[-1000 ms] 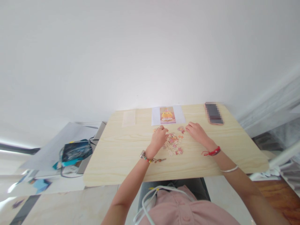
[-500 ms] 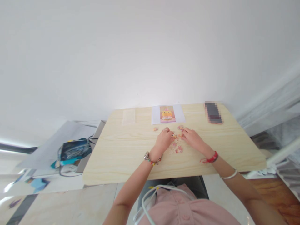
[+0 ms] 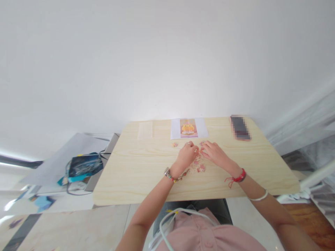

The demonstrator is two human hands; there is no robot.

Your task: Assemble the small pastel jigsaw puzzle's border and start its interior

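I read both hands as curled with fingertips drawn together: left hand (image 3: 186,156) and right hand (image 3: 215,152) meet at one small piece (image 3: 196,150) on the far edge of the loose puzzle pieces (image 3: 199,167) on the bench (image 3: 136,174); which hand pinches it I cannot tell. I judge the work early: the pieces lie heaped mid-bench, a stray piece (image 3: 175,144) sits apart, and no joined section shows below the reference print (image 3: 188,128).
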